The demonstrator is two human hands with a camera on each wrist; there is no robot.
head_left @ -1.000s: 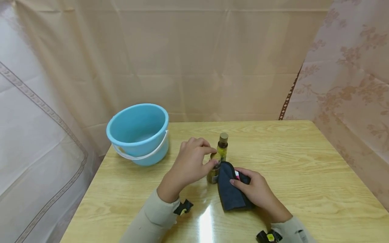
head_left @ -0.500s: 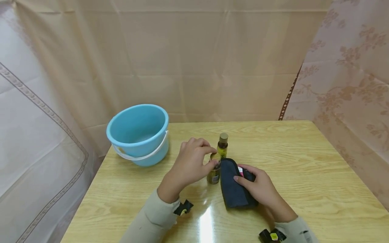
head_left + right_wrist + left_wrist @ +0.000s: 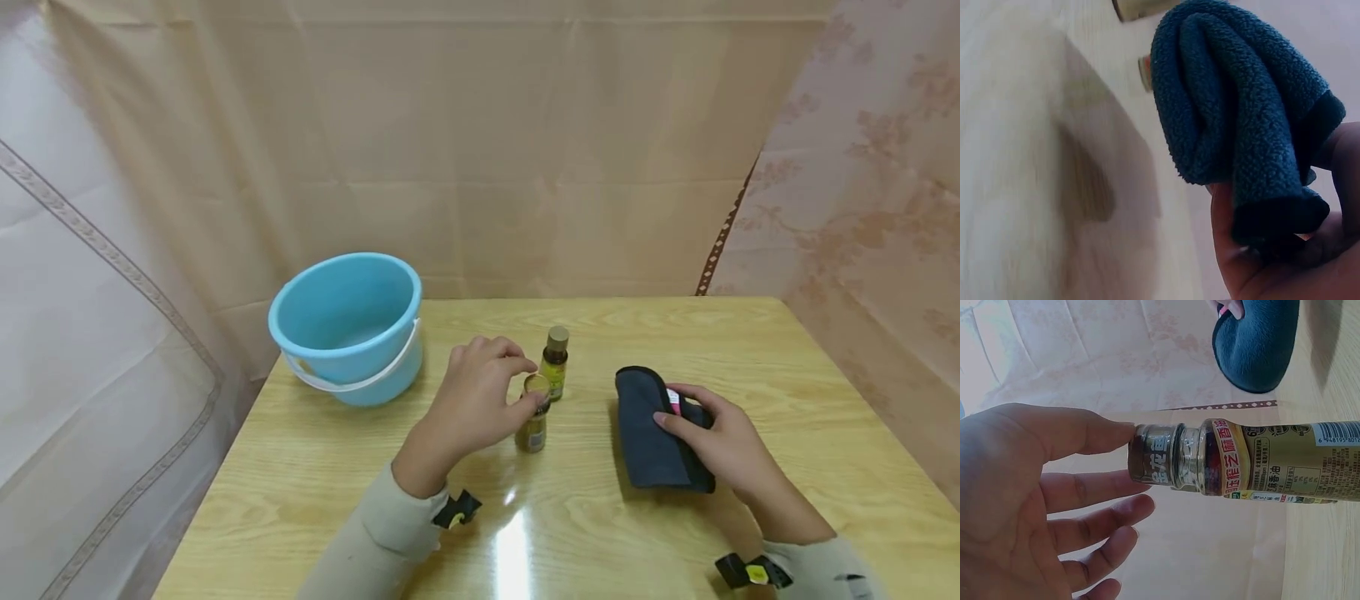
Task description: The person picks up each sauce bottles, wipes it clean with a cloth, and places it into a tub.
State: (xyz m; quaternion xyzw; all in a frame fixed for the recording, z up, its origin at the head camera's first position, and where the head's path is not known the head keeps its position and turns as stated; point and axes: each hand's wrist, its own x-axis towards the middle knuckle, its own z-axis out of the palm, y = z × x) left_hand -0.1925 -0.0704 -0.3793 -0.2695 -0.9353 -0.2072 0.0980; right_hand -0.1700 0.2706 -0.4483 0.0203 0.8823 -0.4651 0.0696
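My left hand [image 3: 480, 400] pinches the gold cap of a small sesame oil bottle [image 3: 1285, 459] between thumb and forefinger; the other fingers are spread behind it. The bottle stands upright on the table, its barcode and label showing in the left wrist view. Just behind it is a second bottle [image 3: 555, 367] with a gold cap and yellow-green label. My right hand [image 3: 723, 437] grips a folded dark blue cloth [image 3: 656, 433], thumb on top, off to the right of both bottles. Its fluffy layers show in the right wrist view, and a small white and pink tag peeks out near the fingers.
A light blue bucket [image 3: 348, 367] with a white handle stands at the back left of the wooden table [image 3: 787, 400]. Beige cloth [image 3: 510, 158] hangs behind the table's far edge, with patterned drapes at both sides.
My right hand has carried the folded cloth away from the front bottle, to the right and slightly up. The left hand keeps its pinch on the bottle cap.
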